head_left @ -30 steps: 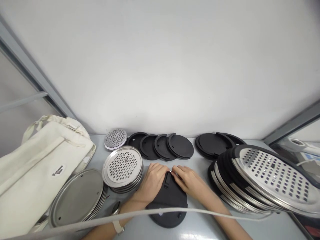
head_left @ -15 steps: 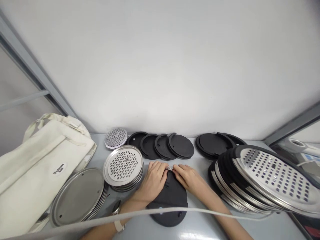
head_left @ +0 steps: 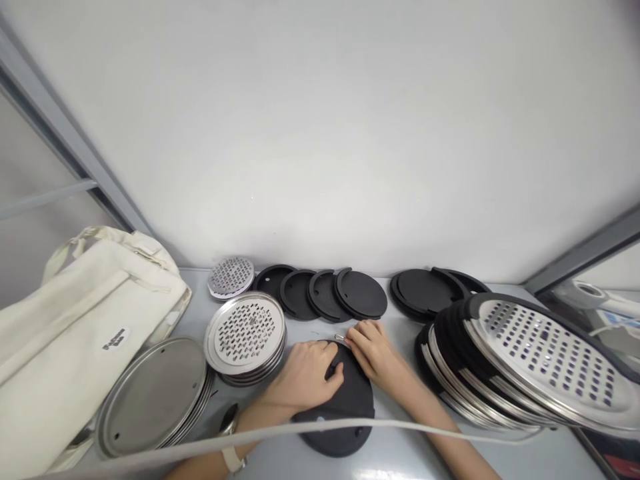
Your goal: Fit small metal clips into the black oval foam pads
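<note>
A black round, flat part (head_left: pixel 345 397) lies on the grey tabletop between my hands. My left hand (head_left: pixel 307 377) rests on its left side, with thumb and fingers closed around a short black strap (head_left: pixel 332 369) on its face. A small shiny metal clip (head_left: pixel 340 338) shows at the far edge of the part. My right hand (head_left: pixel 373 353) pinches the right end of that clip, its fingertips touching the part's far edge. The fingers hide some of the clip and the strap.
To the left stand a stack of perforated metal grater discs (head_left: pixel 245 333), a stack of plain metal discs (head_left: pixel 155 400) and a cream bag (head_left: pixel 90 340). Black round holders (head_left: pixel 363 293) line the wall. At right leans a tall stack of larger graters (head_left: pixel 550 353). A pale cord (head_left: pixel 280 427) crosses in front.
My left hand has left the metal clip and moved nearer to me, closing on the black strap. My right hand has stayed at the clip.
</note>
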Demonstrator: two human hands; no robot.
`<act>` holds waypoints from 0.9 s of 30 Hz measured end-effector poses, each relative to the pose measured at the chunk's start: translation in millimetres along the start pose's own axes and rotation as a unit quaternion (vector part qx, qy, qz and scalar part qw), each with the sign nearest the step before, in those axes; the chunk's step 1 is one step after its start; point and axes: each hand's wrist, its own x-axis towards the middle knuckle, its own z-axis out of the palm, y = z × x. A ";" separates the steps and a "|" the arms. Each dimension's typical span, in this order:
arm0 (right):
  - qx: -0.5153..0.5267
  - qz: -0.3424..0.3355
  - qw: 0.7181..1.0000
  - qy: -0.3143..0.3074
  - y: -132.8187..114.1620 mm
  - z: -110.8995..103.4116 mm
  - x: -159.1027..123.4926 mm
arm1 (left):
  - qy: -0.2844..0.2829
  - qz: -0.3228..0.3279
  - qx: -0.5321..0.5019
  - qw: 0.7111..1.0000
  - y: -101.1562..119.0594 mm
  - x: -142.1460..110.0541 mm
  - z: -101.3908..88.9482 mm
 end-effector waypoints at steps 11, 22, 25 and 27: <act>0.008 -0.002 1.000 0.016 8.6 4.7 3.0 | -0.018 -0.118 0.042 0.992 12.2 7.8 6.0; 0.089 -0.007 0.995 0.040 11.6 10.0 5.1 | -0.037 -0.134 0.013 0.990 30.1 -7.8 -1.6; 0.156 0.003 0.986 0.055 5.2 5.1 4.4 | 0.012 -0.124 -0.076 0.989 12.3 -4.4 -5.0; 0.193 0.004 0.980 0.056 -0.4 4.9 4.3 | 0.059 -0.113 -0.131 0.983 -2.1 -1.1 -6.7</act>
